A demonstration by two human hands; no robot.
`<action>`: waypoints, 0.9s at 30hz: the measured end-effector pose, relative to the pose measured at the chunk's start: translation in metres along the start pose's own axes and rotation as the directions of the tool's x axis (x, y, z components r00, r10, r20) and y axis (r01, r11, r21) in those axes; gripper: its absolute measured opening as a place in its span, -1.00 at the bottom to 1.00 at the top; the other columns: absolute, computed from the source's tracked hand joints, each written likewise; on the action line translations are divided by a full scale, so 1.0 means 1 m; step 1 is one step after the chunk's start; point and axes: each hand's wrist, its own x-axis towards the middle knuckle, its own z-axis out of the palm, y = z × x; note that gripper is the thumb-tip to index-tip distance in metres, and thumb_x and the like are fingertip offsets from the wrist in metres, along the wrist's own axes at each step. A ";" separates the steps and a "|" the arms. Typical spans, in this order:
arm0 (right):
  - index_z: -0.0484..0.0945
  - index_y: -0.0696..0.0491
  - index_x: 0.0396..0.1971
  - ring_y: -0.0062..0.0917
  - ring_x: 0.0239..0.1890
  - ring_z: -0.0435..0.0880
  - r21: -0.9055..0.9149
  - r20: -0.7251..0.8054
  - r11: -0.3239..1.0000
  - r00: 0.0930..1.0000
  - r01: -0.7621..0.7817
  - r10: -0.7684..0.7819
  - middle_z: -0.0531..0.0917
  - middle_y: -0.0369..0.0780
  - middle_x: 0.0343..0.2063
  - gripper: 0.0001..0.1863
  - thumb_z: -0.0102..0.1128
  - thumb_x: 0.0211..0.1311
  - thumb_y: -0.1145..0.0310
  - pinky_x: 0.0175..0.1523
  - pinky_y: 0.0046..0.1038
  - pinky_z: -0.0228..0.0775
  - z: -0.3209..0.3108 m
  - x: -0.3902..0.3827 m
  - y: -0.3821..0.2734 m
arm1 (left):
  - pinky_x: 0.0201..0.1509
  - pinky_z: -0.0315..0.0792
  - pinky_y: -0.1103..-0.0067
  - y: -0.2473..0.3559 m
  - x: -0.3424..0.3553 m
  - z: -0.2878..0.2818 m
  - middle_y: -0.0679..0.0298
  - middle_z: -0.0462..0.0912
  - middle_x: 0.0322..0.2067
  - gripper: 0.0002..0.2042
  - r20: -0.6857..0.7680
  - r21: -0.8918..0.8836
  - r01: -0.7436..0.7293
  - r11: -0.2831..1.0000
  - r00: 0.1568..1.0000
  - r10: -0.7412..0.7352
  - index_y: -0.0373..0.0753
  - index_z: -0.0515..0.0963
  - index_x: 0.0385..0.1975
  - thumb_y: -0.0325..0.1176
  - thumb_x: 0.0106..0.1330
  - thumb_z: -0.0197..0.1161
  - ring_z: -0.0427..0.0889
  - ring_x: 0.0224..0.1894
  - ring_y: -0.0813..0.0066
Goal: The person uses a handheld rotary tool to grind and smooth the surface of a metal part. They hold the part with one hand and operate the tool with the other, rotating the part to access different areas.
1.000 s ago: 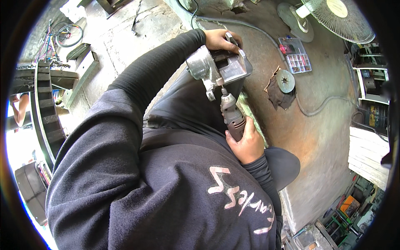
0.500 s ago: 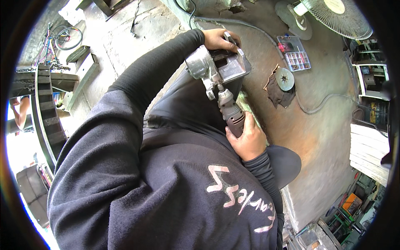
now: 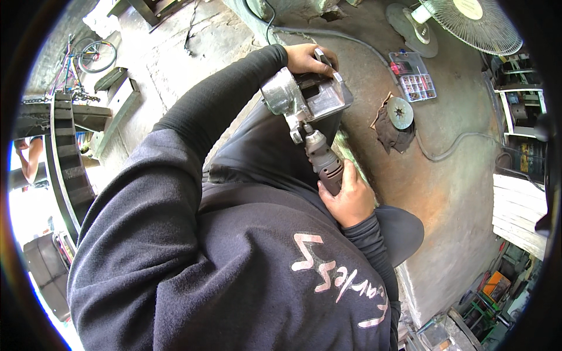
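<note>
My left hand (image 3: 307, 58) grips the far end of a silver cast-metal part (image 3: 280, 93), which has a round housing and a squarish plate, held above my leg in dark trousers (image 3: 252, 140). In my right hand (image 3: 350, 196) is a grey-brown handheld rotary tool (image 3: 323, 157), fingers wrapped round its body. Its small bit (image 3: 307, 128) is against, or very near, a small boss on the part's lower side; exact contact is hard to make out.
On the concrete floor lie a compartment box (image 3: 414, 79), a disc (image 3: 400, 114) on dark cloth and hoses (image 3: 445, 155). A fan (image 3: 468, 26) stands upper right, white boards (image 3: 515, 213) at right. Steel beams (image 3: 61, 158) and a bicycle (image 3: 93, 55) are left, beside another person's bare limb (image 3: 29, 158).
My right hand and the tool have moved slightly left, bringing the bit closer to the part's boss. The metal part and my left hand have shifted very little, slightly downward.
</note>
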 end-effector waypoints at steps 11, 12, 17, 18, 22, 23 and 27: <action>0.44 0.18 0.08 -0.09 -0.36 0.67 -0.080 -0.048 0.997 0.998 0.025 -0.029 0.63 -0.03 -0.32 -0.27 0.48 -0.10 0.14 -0.28 -0.17 0.54 -0.010 0.001 0.012 | 0.16 0.42 0.48 -0.001 0.002 0.000 0.21 0.67 -0.10 -0.61 -0.014 0.055 -0.017 0.998 1.000 0.018 -0.29 0.57 -0.03 -0.13 0.30 0.33 0.60 -0.01 0.42; 0.45 0.17 0.09 -0.10 -0.35 0.67 -0.059 -0.039 0.997 0.998 0.041 -0.044 0.63 -0.04 -0.32 -0.27 0.48 -0.10 0.14 -0.26 -0.18 0.54 -0.009 0.003 0.012 | 0.16 0.42 0.48 -0.001 0.002 0.001 0.21 0.67 -0.10 -0.61 -0.014 0.047 -0.018 0.999 1.000 0.018 -0.29 0.57 -0.03 -0.13 0.30 0.33 0.60 -0.01 0.42; 0.46 0.17 0.09 -0.12 -0.35 0.66 -0.089 -0.027 0.995 0.998 0.048 -0.051 0.63 -0.06 -0.32 -0.27 0.48 -0.10 0.12 -0.24 -0.19 0.53 -0.009 0.004 0.011 | 0.15 0.43 0.48 0.004 0.000 0.002 0.22 0.68 -0.13 -0.63 -0.022 0.032 0.007 0.999 1.000 -0.006 -0.26 0.59 -0.04 -0.13 0.30 0.33 0.61 -0.03 0.40; 0.46 0.16 0.09 -0.13 -0.36 0.66 -0.105 -0.047 0.994 0.998 0.039 -0.044 0.63 -0.07 -0.32 -0.27 0.49 -0.10 0.12 -0.24 -0.19 0.52 -0.010 0.004 0.011 | 0.15 0.43 0.49 0.005 -0.001 0.002 0.21 0.68 -0.14 -0.63 -0.030 0.040 0.025 0.999 0.999 -0.024 -0.26 0.59 -0.04 -0.13 0.30 0.33 0.62 -0.04 0.40; 0.47 0.12 0.09 -0.15 -0.35 0.66 -0.126 -0.047 0.991 0.998 0.043 -0.049 0.62 -0.10 -0.33 -0.26 0.50 -0.14 0.11 -0.24 -0.18 0.52 -0.015 0.005 0.013 | 0.13 0.45 0.49 0.008 -0.003 0.002 0.20 0.69 -0.15 -0.63 -0.047 0.066 0.037 0.997 0.998 -0.034 -0.24 0.59 -0.05 -0.12 0.30 0.33 0.63 -0.05 0.41; 0.48 0.10 0.09 -0.15 -0.34 0.67 -0.105 -0.049 0.993 0.998 0.045 -0.051 0.62 -0.11 -0.33 -0.26 0.50 -0.15 0.11 -0.24 -0.18 0.52 -0.018 0.007 0.014 | 0.13 0.45 0.50 0.008 -0.003 0.002 0.20 0.69 -0.15 -0.63 -0.048 0.076 0.036 0.996 0.998 -0.033 -0.24 0.59 -0.05 -0.11 0.29 0.33 0.63 -0.05 0.41; 0.49 0.02 0.10 -0.17 -0.32 0.68 -0.105 0.063 0.993 0.997 0.058 -0.052 0.62 -0.13 -0.33 -0.27 0.50 -0.17 0.14 -0.24 -0.18 0.52 -0.052 0.018 0.027 | 0.12 0.46 0.49 0.010 -0.001 0.004 0.19 0.70 -0.16 -0.62 -0.050 0.085 0.075 0.994 0.996 -0.071 -0.25 0.59 -0.05 -0.10 0.29 0.33 0.64 -0.07 0.39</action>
